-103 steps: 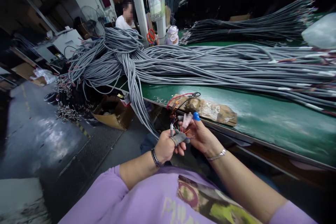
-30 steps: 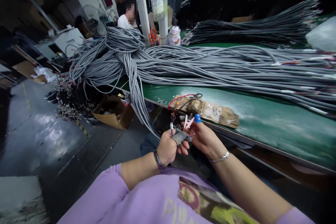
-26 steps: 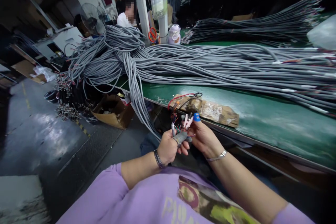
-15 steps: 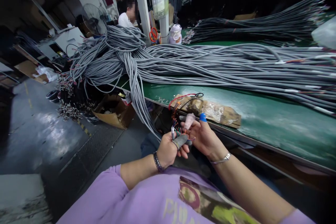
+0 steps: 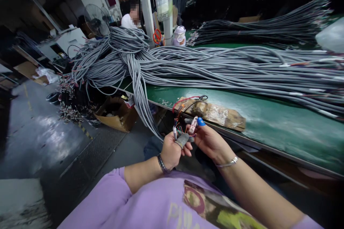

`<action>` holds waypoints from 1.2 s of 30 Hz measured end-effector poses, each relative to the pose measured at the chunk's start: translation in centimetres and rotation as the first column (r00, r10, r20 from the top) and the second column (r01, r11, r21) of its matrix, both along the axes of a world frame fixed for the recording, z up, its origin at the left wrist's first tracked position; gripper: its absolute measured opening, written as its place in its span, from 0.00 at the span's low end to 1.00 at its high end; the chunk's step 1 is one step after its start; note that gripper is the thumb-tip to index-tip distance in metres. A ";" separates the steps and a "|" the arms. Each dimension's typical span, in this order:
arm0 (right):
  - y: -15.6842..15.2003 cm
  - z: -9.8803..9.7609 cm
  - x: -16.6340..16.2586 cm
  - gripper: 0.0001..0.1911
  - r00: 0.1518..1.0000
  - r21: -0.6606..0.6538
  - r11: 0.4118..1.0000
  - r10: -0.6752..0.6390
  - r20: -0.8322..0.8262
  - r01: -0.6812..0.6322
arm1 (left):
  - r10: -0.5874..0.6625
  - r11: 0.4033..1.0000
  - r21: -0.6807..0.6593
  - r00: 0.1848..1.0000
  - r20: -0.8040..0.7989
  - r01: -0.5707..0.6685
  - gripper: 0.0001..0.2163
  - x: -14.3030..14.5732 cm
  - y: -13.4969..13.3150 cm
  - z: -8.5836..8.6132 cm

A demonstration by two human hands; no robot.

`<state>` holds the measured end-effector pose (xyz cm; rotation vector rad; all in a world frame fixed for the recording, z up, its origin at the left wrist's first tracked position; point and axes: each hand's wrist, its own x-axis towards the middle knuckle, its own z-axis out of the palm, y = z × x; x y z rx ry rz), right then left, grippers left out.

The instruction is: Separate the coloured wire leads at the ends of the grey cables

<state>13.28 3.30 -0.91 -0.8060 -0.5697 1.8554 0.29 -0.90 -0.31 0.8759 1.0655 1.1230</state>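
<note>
From where I stand, the person's left hand (image 5: 172,151) is closed around the coloured wires (image 5: 182,130), whose thin ends spread out above the thumb in its grey finger cover (image 5: 182,140). The right hand (image 5: 209,140) pinches a pale pink plastic piece (image 5: 193,125), maybe a connector housing, beside the thumb with the blue finger cover (image 5: 200,121). This piece is held in the air, just beside the wire ends and in front of the wooden board (image 5: 235,119) lying on the green table (image 5: 271,121). Whether some wire already enters it, I cannot tell.

To do this well, I think the left hand should pinch near the wire tips, so they do not bend, and separate one colour at a time. The right hand should hold the piece steady and turned so that its marked face can be read.
</note>
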 end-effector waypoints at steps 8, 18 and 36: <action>-0.1 0.5 -0.3 0.22 0.994 -0.026 0.999 -0.032 0.106 0.035 | 0.001 0.999 -0.032 1.000 -0.013 -0.002 0.21 0.1 0.1 -0.4; 0.1 0.2 0.3 0.19 0.993 0.006 0.999 -0.039 0.109 0.038 | -0.022 0.999 -0.033 1.000 -0.016 0.022 0.21 -0.1 -0.1 -0.3; -1.2 0.1 2.1 0.22 0.925 0.011 0.956 0.279 0.257 -0.292 | -0.102 0.995 -0.031 0.989 -0.107 0.099 0.22 -1.2 -0.9 -1.4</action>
